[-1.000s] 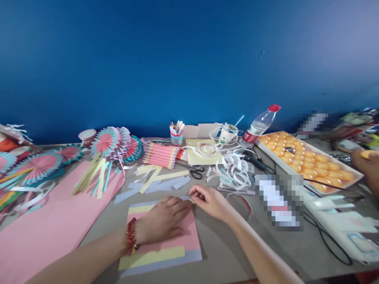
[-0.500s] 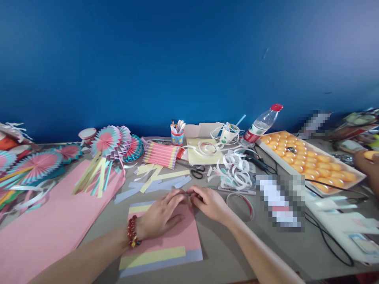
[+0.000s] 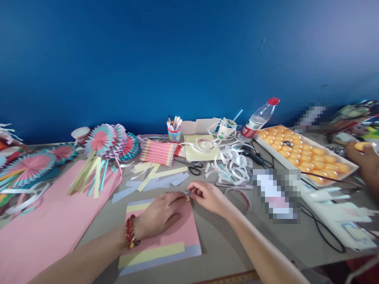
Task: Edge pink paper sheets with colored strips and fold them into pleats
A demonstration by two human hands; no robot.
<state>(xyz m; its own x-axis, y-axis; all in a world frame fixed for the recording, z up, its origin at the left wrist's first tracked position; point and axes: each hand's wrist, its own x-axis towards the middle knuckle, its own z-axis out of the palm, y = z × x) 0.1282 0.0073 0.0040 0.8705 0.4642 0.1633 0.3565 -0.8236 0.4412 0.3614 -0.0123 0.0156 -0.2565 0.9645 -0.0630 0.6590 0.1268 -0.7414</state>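
A pink paper sheet (image 3: 180, 232) lies in front of me, with yellow and lilac strips along its near and far edges. My left hand (image 3: 161, 211), a red bead bracelet (image 3: 130, 231) at its wrist, rests on the sheet with fingers stretched towards the far right corner. At that corner my right hand (image 3: 207, 197) pinches thumb and forefinger together on the end of a paper strip (image 3: 187, 198); its fingers partly cover the end. Loose lilac strips (image 3: 160, 184) and yellow strips (image 3: 151, 177) lie just beyond my hands, near black-handled scissors (image 3: 196, 169).
Pink sheets (image 3: 44, 221) and folded paper rosettes (image 3: 103, 142) lie left. Behind are a pleated paper piece (image 3: 156, 152), a pen cup (image 3: 174, 134), curled white strips (image 3: 231, 165) and a bottle (image 3: 257, 122). A tray of orange balls (image 3: 308, 156) and another person's hand (image 3: 363, 157) are right.
The view has shifted slightly, so things sit a little further left and higher on the right. Both my hands stay at the sheet's far right corner, with only small finger movement.
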